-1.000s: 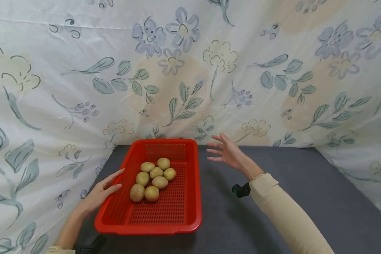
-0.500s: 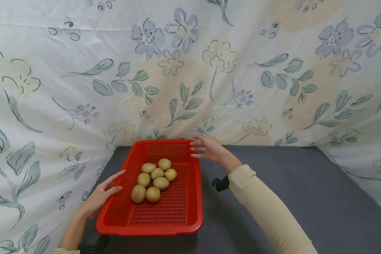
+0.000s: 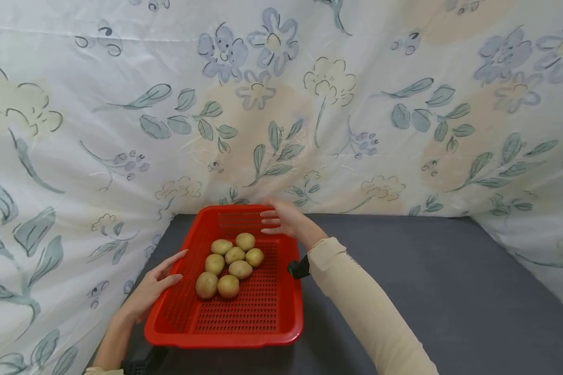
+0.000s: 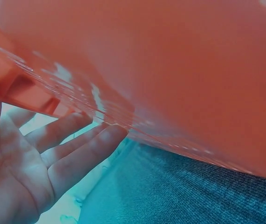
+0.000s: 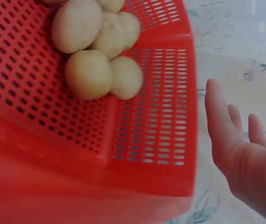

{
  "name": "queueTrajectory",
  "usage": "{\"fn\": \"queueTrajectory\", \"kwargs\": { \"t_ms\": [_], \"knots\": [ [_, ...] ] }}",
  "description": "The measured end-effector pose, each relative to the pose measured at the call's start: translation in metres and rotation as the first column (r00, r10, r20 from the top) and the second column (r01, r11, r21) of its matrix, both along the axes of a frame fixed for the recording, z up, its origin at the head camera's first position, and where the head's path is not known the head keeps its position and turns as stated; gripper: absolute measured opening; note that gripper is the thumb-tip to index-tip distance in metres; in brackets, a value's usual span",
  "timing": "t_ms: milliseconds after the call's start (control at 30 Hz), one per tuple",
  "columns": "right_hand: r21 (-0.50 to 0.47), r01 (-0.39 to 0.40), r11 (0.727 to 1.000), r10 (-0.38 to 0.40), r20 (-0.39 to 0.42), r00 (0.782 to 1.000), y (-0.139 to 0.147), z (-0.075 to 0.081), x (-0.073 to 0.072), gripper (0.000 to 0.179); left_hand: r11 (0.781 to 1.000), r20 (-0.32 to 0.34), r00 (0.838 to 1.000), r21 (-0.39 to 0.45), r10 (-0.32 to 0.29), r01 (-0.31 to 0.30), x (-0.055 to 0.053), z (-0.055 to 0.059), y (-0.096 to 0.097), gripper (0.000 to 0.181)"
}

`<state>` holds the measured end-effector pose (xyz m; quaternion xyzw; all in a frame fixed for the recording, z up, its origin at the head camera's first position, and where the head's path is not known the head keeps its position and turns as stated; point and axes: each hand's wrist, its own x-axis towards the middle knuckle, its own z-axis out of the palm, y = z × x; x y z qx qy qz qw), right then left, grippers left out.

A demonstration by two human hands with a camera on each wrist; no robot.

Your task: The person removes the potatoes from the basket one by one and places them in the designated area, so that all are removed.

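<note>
In the head view, the red basket (image 3: 225, 340) is seen at centre-left on the tabletop (image 3: 403, 271), with eight potatoes (image 3: 235, 254) bunched in its far-left half, kept in by the walls. The left rim is met by the left hand (image 3: 145, 292), its fingers stretched across the edge, probably so the basket is steadied. The right hand (image 3: 287, 221) is held out loosely at the far-right corner, fingers apart and nothing grasped. Half a second ago those fingertips were seen at the right rim; now they have been carried left, past the corner, while left hand, basket and potatoes are kept much as they were.

Over to the left wrist: long, nearly straight fingers are laid against the basket's outside; how firmly they press cannot be told.

On the right wrist, a gap is shown between fingers and basket, so no contact is made.
</note>
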<state>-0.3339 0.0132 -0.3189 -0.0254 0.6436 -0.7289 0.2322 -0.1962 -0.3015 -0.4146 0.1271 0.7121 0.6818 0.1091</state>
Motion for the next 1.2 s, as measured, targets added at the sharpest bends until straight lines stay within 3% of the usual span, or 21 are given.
{"fn": "queueTrajectory", "kwargs": {
  "t_ms": [333, 667, 933, 1067, 1200],
  "knots": [
    [0.024, 0.047, 0.999, -0.049, 0.055, 0.997, -0.022, -0.016, 0.001, 0.052, 1.0, -0.034, 0.999, 0.03, -0.005, 0.006, 0.0, 0.0, 0.003, 0.058],
    [0.022, 0.163, 0.986, -0.164, 0.095, 0.982, -0.033, -0.042, 0.007, 0.053, 0.999, -0.043, 0.998, -0.002, 0.044, -0.044, 0.0, -0.003, 0.007, 0.06],
    [0.034, 0.213, 0.976, -0.216, 0.129, 0.968, -0.038, -0.054, 0.012, 0.051, 0.998, -0.045, 0.997, -0.019, 0.065, -0.066, 0.001, -0.004, 0.005, 0.059],
    [-0.016, 0.298, 0.954, -0.294, 0.113, 0.949, -0.041, -0.054, 0.011, 0.049, 0.997, -0.037, 0.997, -0.03, 0.075, -0.076, 0.0, -0.004, 0.005, 0.059],
    [-0.119, 0.414, 0.902, -0.403, 0.107, 0.909, -0.048, -0.056, 0.009, 0.046, 0.996, -0.028, 0.996, -0.034, 0.081, -0.082, 0.0, -0.004, 0.006, 0.06]
  ]
}}
